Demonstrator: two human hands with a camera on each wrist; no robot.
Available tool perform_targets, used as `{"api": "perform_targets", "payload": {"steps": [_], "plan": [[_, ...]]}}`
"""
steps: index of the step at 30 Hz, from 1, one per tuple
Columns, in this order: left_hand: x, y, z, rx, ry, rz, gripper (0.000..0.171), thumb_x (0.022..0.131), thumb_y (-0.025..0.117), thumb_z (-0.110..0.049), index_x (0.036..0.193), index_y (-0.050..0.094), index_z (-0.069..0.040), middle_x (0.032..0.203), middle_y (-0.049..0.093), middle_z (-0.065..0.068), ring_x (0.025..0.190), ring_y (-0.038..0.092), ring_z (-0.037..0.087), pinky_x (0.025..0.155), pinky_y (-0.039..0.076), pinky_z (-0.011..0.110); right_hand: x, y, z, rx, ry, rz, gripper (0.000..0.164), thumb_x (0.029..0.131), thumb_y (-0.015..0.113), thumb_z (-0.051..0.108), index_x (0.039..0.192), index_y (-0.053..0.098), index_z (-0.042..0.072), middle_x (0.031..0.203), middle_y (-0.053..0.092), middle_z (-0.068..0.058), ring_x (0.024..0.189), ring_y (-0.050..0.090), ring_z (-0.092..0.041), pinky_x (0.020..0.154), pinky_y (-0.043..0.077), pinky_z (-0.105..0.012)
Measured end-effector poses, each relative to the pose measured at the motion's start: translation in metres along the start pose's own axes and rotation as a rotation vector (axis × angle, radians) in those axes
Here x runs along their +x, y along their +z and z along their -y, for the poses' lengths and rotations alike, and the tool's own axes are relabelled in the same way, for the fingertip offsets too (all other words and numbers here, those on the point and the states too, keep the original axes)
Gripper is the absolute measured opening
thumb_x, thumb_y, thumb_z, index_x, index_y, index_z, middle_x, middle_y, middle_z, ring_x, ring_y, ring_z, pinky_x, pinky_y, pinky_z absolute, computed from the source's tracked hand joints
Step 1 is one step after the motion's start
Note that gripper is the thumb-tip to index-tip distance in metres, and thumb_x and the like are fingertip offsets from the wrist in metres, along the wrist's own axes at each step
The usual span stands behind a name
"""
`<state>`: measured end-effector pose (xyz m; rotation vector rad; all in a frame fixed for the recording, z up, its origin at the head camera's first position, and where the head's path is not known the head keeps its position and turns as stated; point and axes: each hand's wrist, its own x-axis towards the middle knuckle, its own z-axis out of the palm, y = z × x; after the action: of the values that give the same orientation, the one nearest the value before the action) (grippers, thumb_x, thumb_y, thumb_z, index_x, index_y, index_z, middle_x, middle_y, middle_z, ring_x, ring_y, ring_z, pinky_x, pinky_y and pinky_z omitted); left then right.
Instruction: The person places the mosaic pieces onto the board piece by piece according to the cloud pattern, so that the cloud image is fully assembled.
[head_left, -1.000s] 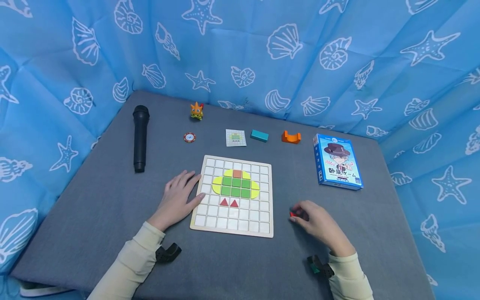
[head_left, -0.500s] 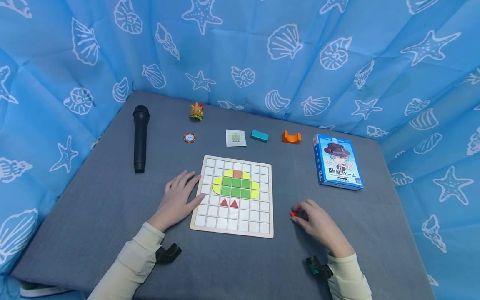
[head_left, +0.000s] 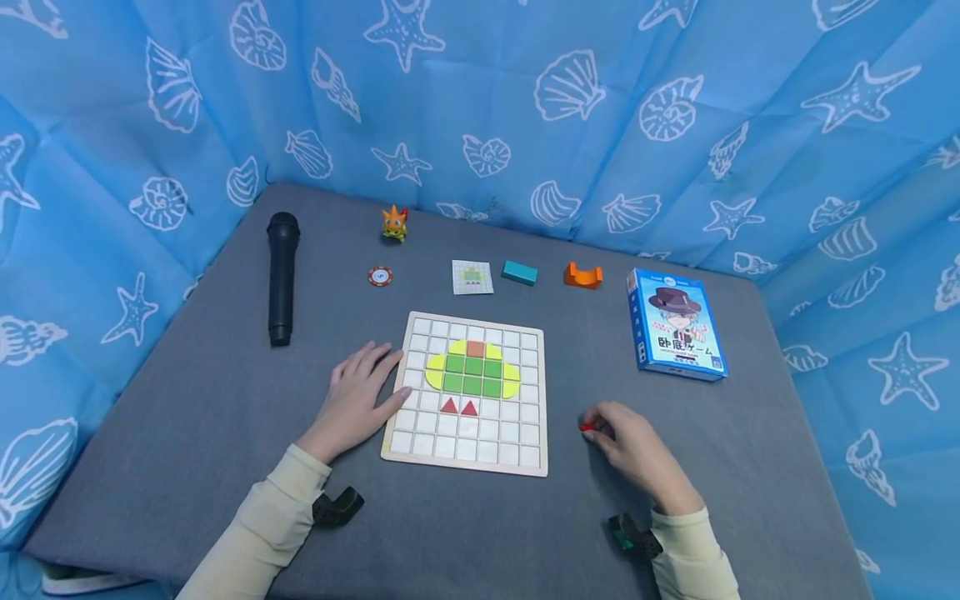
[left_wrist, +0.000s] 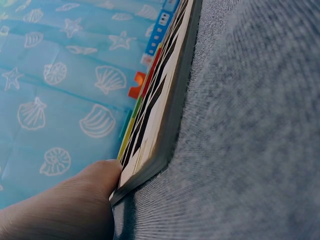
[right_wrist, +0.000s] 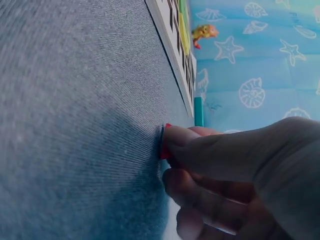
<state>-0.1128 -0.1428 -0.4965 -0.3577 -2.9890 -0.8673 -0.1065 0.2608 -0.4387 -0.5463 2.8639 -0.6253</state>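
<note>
A square wooden grid board lies in the middle of the grey table. On it, several green square tiles are bordered by yellow rounded tiles, with one brown square tile on top and two red triangle tiles below. My left hand rests at the board's left edge, thumb on the rim and fingers spread. To the right of the board, my right hand pinches a small red tile between thumb and fingers, close over the cloth. Its shape is mostly hidden by the fingertips.
Behind the board lie a pattern card, a teal block and an orange notched block. A blue game box sits at right. At left are a black microphone, a poker chip and a small orange figurine.
The red tile has turned slightly in my right fingers, and the right wrist has shifted a little to the left. My left hand and the board stay put.
</note>
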Motion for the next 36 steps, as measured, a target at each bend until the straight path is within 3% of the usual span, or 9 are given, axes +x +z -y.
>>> {"api": "perform_targets", "payload": {"steps": [6,14,25,36], "plan": [[0.0,0.002,0.002,-0.002,0.007,-0.01,0.063,0.095,0.051,-0.051,0.147,0.038,-0.018,0.152,0.033,0.011,0.145,0.018,0.032,0.109,0.017,0.059,0.001,0.005,0.001,-0.014,-0.056,-0.09,0.017,0.086,0.067,0.0,0.101,0.066,0.007,0.093,0.064,-0.002,0.083,0.06,-0.012,0.07,0.053,-0.036],[-0.003,0.004,0.004,0.0,0.017,-0.013,0.062,0.096,0.051,-0.05,0.148,0.038,-0.017,0.151,0.034,0.011,0.144,0.019,0.033,0.109,0.018,0.059,0.01,0.014,0.008,0.02,-0.145,-0.161,0.016,0.088,0.066,0.0,0.101,0.068,0.009,0.094,0.065,0.0,0.085,0.06,-0.01,0.072,0.053,-0.035],[-0.002,0.001,0.002,-0.009,0.026,-0.02,0.062,0.096,0.051,-0.049,0.147,0.039,-0.016,0.151,0.035,0.012,0.144,0.019,0.033,0.108,0.018,0.059,0.027,0.019,0.025,0.066,-0.147,-0.158,0.018,0.09,0.066,0.004,0.108,0.064,0.006,0.098,0.065,-0.002,0.087,0.059,-0.011,0.073,0.053,-0.036],[-0.001,0.001,0.003,-0.006,0.029,-0.025,0.062,0.096,0.051,-0.049,0.147,0.039,-0.017,0.151,0.034,0.012,0.144,0.019,0.033,0.108,0.019,0.059,0.042,0.024,0.043,0.13,-0.246,-0.144,0.015,0.088,0.068,0.004,0.102,0.066,0.009,0.098,0.066,0.001,0.082,0.055,-0.008,0.072,0.053,-0.03]]}}
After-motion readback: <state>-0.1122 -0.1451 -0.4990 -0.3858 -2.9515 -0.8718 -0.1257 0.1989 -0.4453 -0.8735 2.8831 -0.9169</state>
